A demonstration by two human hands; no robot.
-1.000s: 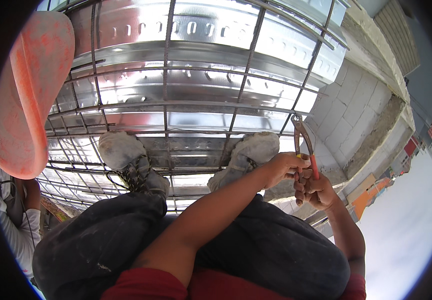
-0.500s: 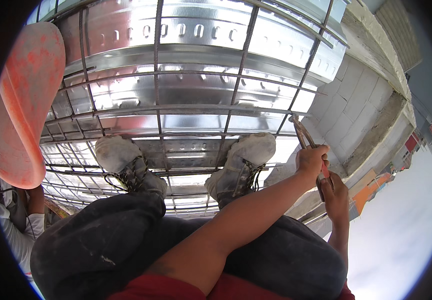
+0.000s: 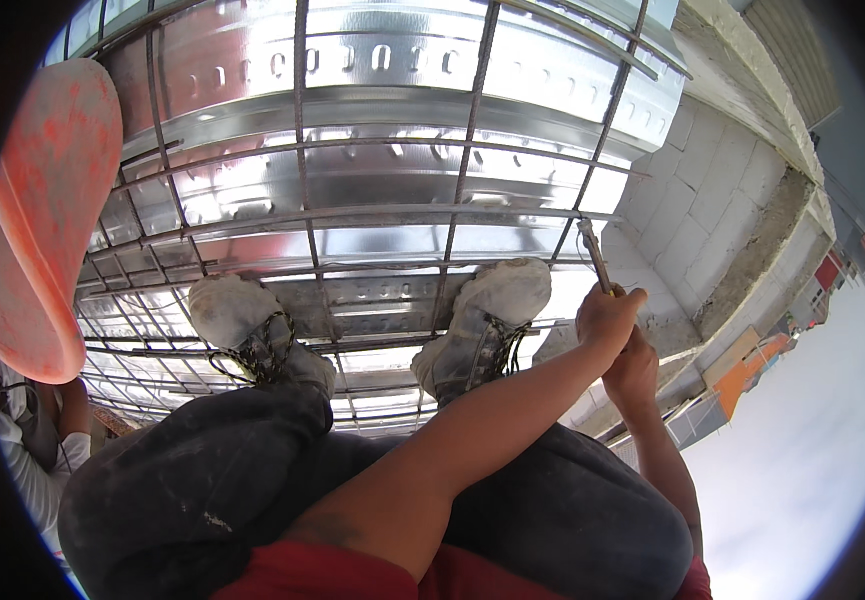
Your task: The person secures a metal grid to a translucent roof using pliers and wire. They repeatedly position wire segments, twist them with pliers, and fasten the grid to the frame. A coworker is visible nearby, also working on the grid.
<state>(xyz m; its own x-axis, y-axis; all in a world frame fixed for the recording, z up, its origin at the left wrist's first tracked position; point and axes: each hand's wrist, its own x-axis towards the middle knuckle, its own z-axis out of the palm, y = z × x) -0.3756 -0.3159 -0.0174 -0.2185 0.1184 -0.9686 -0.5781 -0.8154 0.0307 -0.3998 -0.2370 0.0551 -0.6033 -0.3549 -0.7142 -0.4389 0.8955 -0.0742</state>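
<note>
Partly, the pincers (image 3: 598,258) are hidden: only the head and a short stretch of the metal arms show above the left hand (image 3: 609,316), and the handles are lost behind fingers and knuckles. They stand right of the right boot (image 3: 502,295), slanting up to the right-hand part of the rebar mesh (image 3: 301,110), with the head close to a crossing of bars. Whether the jaws are touching the steel, or how far apart they are, is too small to tell.

The left hand's grip is closed around the pincers just below the visible metal. The right hand (image 3: 634,370) sits directly beneath it, partly covered by it; its fingers look curled, but I cannot tell how far its grip is closed or what it has hold of. The right forearm passes behind the knee, out of sight.

At the left, a scuffed orange shell (image 3: 57,215) runs into the dark rim, its kind hard to make out. Below it, a co-worker shows only in part: an arm and a white sleeve (image 3: 27,470). Glare washes out some of the metal decking (image 3: 382,107).

Counted, there are two hands, one pair of pincers, two boots, the left one (image 3: 237,310) beside dangling laces, one orange shell, and at least four dark bars running up over the decking. One pale block wall (image 3: 707,190) stands to the right.
</note>
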